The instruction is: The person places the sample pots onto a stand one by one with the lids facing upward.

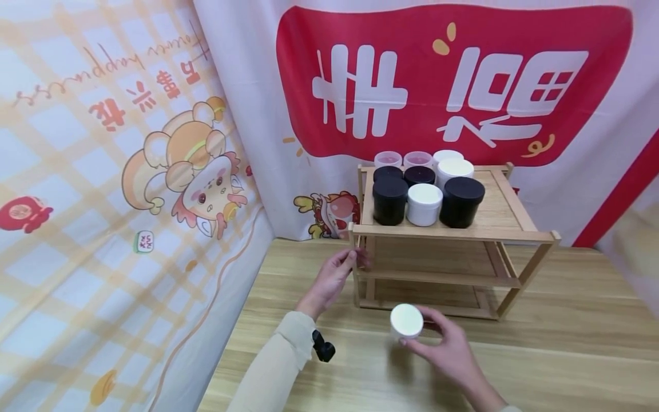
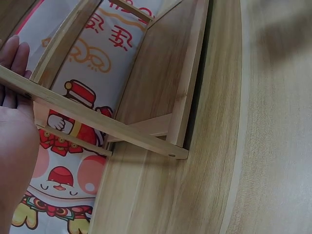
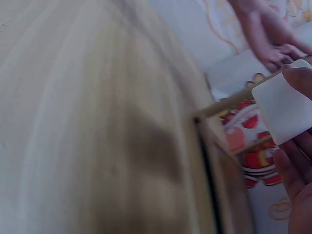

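Observation:
A white lidded jar (image 1: pixel 407 321) is held by my right hand (image 1: pixel 448 349), thumb on one side and fingers on the other. It hangs over the wood-grain surface in front of the wooden rack (image 1: pixel 453 230), with a shadow below. The right wrist view shows the jar's smooth white side (image 3: pixel 282 105) between thumb and fingers. At the rack's front left post, my left hand (image 1: pixel 332 277) has its thumb on the near side and its fingers behind. In the left wrist view, the post (image 2: pixel 92 114) crosses in front of the left fingers (image 2: pixel 19 61); the thumb is out of view.
On the rack's top stand black jars (image 1: pixel 389 200), white jars (image 1: pixel 424 205) and two pinkish translucent ones (image 1: pixel 418 160), grouped toward the left. Lower shelves (image 1: pixel 427 260) lie beneath. Printed cloth (image 1: pixel 237 74) hangs behind and at the left. A small black device (image 1: pixel 323 347) sits at my left wrist.

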Motion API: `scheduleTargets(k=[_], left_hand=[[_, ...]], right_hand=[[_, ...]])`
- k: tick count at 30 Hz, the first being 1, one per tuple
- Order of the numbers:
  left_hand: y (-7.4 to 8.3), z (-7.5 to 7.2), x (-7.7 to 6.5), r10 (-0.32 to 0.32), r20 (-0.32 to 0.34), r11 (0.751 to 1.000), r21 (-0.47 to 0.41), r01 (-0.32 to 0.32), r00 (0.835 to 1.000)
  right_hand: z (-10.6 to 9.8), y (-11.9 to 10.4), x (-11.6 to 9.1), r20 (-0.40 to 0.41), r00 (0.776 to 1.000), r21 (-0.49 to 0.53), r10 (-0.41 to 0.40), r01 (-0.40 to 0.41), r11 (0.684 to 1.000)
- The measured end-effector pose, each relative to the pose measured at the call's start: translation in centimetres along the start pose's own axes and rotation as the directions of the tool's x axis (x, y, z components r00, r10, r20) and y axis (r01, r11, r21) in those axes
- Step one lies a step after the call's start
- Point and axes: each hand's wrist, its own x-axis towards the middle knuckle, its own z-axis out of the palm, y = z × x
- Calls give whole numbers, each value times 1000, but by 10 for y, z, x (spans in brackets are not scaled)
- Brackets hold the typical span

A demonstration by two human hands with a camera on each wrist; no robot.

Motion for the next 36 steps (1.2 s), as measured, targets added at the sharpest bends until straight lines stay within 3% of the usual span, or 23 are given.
scheduleTargets(k=[8, 13, 21, 24, 29, 36], left_hand=[[-1, -2, 1, 24, -16, 1000, -17, -24, 1000], [0, -4, 1, 17, -42, 1000, -17, -17, 999], [1, -3, 0, 10, -43, 1000, -14, -10, 999], [0, -3, 1, 15, -51, 1000, -14, -16, 999], [2, -1, 2, 32, -63, 999, -6, -33, 997], [-1, 4, -1, 28, -65, 1000, 8, -28, 997]], right_hand=[[-76, -43, 17, -134, 985, -61, -110, 102, 993], [-121, -69, 28, -186, 975, -100, -119, 102, 990], [-167, -93, 44, -335, 931, -151, -145, 98, 984], [-177, -100, 54, -367, 924, -156, -103, 47, 987], [-190, -107, 73, -346, 938, -180, 26, -94, 979], [-200, -105, 91, -290, 949, -119, 125, -165, 979]])
